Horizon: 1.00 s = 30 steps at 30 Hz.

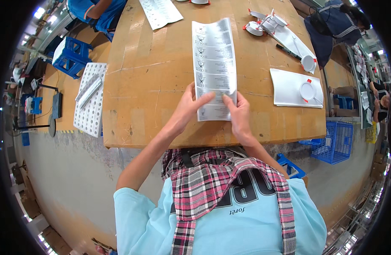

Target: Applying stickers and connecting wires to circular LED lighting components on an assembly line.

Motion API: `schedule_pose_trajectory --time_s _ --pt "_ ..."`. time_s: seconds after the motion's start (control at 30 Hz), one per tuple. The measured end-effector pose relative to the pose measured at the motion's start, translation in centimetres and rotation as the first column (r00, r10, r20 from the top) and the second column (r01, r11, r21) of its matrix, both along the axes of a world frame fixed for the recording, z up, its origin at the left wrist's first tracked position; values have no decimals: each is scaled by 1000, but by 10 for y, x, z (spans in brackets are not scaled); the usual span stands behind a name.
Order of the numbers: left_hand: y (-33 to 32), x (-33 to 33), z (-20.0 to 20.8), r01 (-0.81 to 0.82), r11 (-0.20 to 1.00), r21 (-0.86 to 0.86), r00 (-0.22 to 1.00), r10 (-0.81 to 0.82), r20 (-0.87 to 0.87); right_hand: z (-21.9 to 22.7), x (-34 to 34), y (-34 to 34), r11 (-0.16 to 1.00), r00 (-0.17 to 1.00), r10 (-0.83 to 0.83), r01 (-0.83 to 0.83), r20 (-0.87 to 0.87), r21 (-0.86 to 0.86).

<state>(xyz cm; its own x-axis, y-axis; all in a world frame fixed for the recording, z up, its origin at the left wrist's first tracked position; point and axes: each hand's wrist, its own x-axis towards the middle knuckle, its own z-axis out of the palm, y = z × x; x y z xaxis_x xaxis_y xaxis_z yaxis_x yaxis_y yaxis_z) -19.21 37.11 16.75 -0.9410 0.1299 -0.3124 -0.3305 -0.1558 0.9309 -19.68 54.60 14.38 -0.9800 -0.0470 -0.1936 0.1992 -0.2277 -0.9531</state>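
Note:
Between my hands, over the near part of the brown table [140, 97], is a long silvery label sheet [215, 63] printed with rows of small diagrams and text. My left hand [191, 104] grips its lower left edge, thumb lying on the face. On the lower right edge, my right hand [239, 112] pinches it the same way. The fingers behind the sheet are hidden. Its far end curls up slightly toward the table's far side.
Another label sheet [160, 12] lies at the far left. Toward the right are a white sheet stack [284, 91] bearing a round white lamp [307, 91], a black marker [288, 52] and several more lamps [263, 25]. A blue stool [72, 55] stands left; people sit at both far sides.

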Motion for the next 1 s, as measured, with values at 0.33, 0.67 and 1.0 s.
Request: schedule_pose_trajectory --time_s 0.33,0.67,1.0 --pt "-58 -40 62 -326 403 -855 848 -274 -453 54 -34 52 737 863 50 308 -503 601" --pt "-41 34 21 -497 244 -833 622 -569 -538 48 2 61 340 533 781 77 -327 937" --pt "-75 -57 31 -658 286 -697 416 -633 -653 38 -101 48 405 335 629 629 -702 663"
